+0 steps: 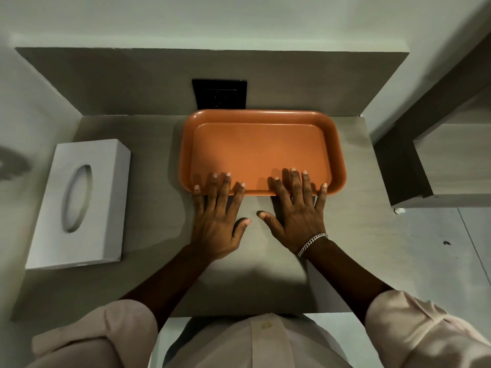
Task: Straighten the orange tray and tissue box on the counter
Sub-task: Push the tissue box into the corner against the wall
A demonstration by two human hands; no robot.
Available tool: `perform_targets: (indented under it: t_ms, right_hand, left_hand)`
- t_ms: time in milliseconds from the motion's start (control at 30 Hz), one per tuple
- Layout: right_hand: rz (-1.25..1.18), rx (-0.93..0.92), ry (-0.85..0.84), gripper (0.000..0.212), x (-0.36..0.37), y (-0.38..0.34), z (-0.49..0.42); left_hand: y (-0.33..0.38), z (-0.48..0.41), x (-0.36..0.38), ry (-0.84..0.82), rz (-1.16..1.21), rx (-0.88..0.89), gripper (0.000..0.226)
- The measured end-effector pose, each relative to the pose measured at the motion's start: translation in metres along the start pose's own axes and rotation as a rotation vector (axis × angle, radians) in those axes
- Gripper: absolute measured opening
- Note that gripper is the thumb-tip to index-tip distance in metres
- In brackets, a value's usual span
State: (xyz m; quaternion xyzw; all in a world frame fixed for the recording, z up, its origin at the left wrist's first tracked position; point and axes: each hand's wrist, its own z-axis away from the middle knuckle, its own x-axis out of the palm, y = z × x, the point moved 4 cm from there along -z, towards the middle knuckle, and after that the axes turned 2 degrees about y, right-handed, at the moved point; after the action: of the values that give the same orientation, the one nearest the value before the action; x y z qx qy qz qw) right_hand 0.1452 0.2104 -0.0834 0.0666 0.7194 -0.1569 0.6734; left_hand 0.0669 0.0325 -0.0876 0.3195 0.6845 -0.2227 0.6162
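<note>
Both hands flat on the near rim of the orange tray, tissue box off to the left.

I've got the left hand (216, 221) and right hand (297, 219) spread wide, palms down on the worktop (164, 235), fingertips (214, 176) lapping over the near rim of the orange tray (261, 152) and gripping nothing. The tray sits against the back edge of the worktop, its long sides running along that edge. The tissue box (82, 205) lies by the left edge, well apart from the tray, turned slightly askew. There's a chain bracelet (312, 244) on the right wrist.
</note>
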Motion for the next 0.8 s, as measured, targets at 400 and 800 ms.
perform_targets:
  t_ms: [400,800]
  right_hand:
    - [-0.315,-0.440,0.033,0.071,-0.032,-0.110,0.006]
    - [-0.235,-0.741,-0.153,0.074,0.004,-0.212,-0.005]
  left_hand:
    - [-0.063,0.074,-0.057,0.198,0.223,-0.333,0.070]
    - [-0.160,0.114,-0.091,0.190,0.064,-0.758,0.091]
